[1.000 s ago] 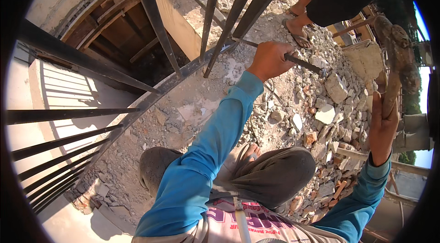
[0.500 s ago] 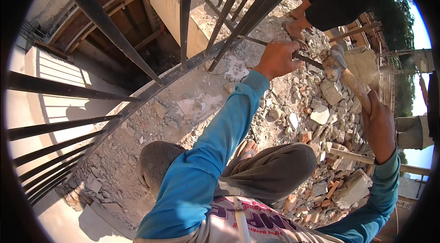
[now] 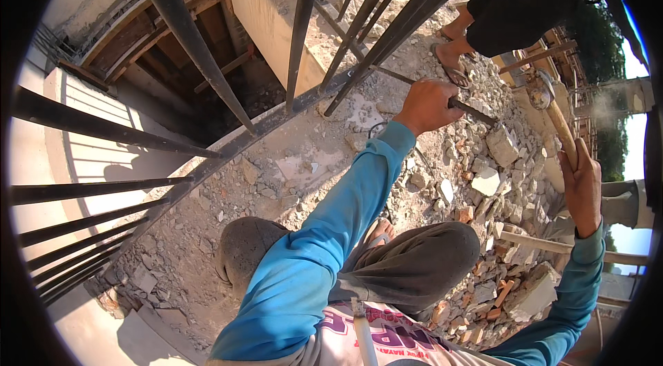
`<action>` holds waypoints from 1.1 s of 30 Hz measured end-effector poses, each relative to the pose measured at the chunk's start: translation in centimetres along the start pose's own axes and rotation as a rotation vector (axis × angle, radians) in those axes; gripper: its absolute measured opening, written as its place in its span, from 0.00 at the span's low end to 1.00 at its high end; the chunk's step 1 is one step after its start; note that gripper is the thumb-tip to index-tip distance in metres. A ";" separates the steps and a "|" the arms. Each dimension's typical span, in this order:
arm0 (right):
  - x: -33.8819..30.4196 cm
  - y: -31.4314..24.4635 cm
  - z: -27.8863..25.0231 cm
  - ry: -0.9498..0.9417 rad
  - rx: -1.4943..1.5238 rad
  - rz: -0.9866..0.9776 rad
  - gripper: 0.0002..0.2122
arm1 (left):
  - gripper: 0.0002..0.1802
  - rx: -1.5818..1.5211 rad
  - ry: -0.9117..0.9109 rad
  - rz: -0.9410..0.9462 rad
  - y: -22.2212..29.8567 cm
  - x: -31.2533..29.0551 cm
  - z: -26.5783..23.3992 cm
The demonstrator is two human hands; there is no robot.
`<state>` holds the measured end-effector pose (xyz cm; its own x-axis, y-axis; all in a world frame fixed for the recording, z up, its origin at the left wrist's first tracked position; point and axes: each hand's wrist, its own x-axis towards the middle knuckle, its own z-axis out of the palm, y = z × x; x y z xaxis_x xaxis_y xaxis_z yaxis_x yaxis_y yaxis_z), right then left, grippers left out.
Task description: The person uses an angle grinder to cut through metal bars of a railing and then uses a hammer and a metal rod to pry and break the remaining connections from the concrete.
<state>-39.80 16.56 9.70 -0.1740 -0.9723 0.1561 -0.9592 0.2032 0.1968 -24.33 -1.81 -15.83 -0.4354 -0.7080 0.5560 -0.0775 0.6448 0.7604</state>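
Observation:
My left hand (image 3: 429,105) is closed around a dark metal chisel (image 3: 478,114), a long straight bar. Its far-left end reaches the foot of the black railing (image 3: 376,41); its other end sticks out to the right over the rubble. My right hand (image 3: 585,185) grips the wooden handle of a hammer (image 3: 563,128). The hammer's metal head is raised up and to the right, apart from the chisel's free end.
Broken concrete and brick rubble (image 3: 487,179) covers the ledge. Left of the railing, a deep opening (image 3: 207,83) drops away. At the far right, another person's sandaled feet (image 3: 452,62) stand close to the chisel. A wooden pole (image 3: 535,239) lies across the rubble.
My right hand has lifted the hammer head away from the chisel's end, where it was half a second ago. My left hand keeps its grip on the chisel; the view shifts slightly.

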 end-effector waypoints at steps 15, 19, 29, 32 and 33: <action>-0.5 1.2 1.2 0.064 0.166 0.079 0.13 | 0.14 -0.007 0.096 0.029 0.3 -0.2 0.6; -1.3 -1.5 2.3 0.077 0.365 0.064 0.11 | 0.14 0.027 0.106 0.002 0.3 -0.3 0.7; 0.5 -0.5 -0.3 0.155 0.426 0.168 0.14 | 0.17 0.041 0.095 0.025 0.1 -0.3 0.5; -2.0 -2.0 1.5 0.027 0.351 0.093 0.13 | 0.17 0.028 0.097 0.024 0.2 -0.2 1.0; -2.8 -1.5 2.4 -0.092 0.242 -0.075 0.13 | 0.17 0.029 0.074 0.008 0.1 -0.1 0.9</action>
<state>-38.43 18.66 6.64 -0.1094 -0.9923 0.0585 -0.9936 0.1075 -0.0345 -25.08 -1.37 -16.10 -0.3689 -0.7212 0.5863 -0.1007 0.6581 0.7461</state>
